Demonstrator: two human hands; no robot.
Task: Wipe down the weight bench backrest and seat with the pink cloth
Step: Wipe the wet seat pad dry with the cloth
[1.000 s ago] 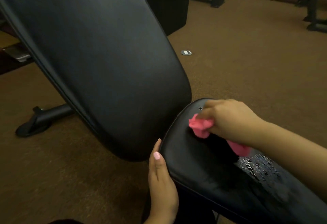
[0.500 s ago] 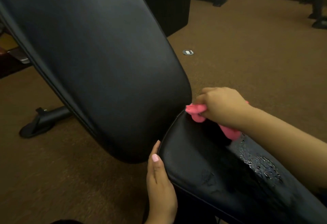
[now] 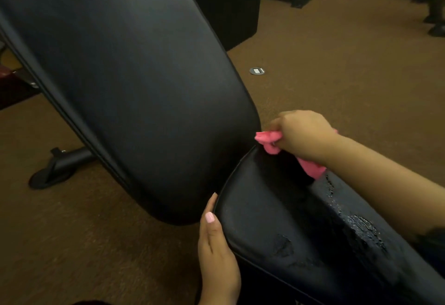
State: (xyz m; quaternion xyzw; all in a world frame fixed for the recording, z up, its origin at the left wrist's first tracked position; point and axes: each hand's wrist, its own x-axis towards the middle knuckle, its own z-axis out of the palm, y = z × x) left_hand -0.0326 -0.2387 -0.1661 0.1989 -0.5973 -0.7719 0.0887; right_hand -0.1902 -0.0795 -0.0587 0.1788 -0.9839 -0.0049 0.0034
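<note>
Gripping the bunched pink cloth [image 3: 271, 141], the right hand [image 3: 304, 133] has its fingers curled round it at the far corner of the seat [image 3: 277, 220], just beside the lower edge of the backrest [image 3: 125, 76]. One end of the cloth sticks out past the knuckles, another trails under the wrist onto the wet seat. The left hand [image 3: 218, 256] rests flat along the seat's near edge, fingers straight, thumb [image 3: 210, 210] pointing up.
</note>
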